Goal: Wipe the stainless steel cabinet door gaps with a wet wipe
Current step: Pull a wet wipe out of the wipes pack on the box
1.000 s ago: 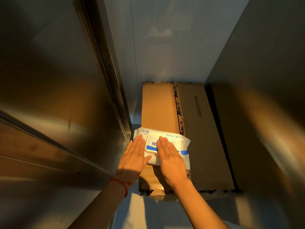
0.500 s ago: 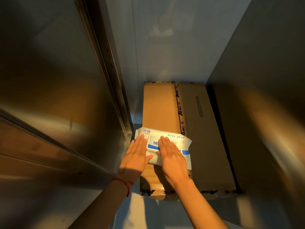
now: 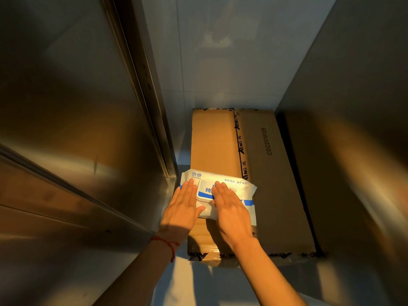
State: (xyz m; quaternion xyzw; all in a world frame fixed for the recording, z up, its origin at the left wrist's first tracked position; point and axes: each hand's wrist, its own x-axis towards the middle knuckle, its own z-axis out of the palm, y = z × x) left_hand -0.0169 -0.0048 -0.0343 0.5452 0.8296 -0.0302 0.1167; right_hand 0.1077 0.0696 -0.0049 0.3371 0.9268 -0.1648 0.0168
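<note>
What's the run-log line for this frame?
stage: pre-wipe | left hand: flat on wet wipe pack | right hand: flat on pack lid | pack: on cardboard box | lid: closed | cabinet door gap: untouched

you have a long brown cardboard box (image 3: 254,173) lying flat on the pale floor (image 3: 183,283), its far end against the light back wall (image 3: 220,62). a strip of printed black-lettered tape (image 3: 240,146) runs lengthwise down the box's top, and the code cgc2510129 (image 3: 266,141) is printed just right of that tape. a red string bracelet (image 3: 167,245) sits near the box's near-left corner.
</note>
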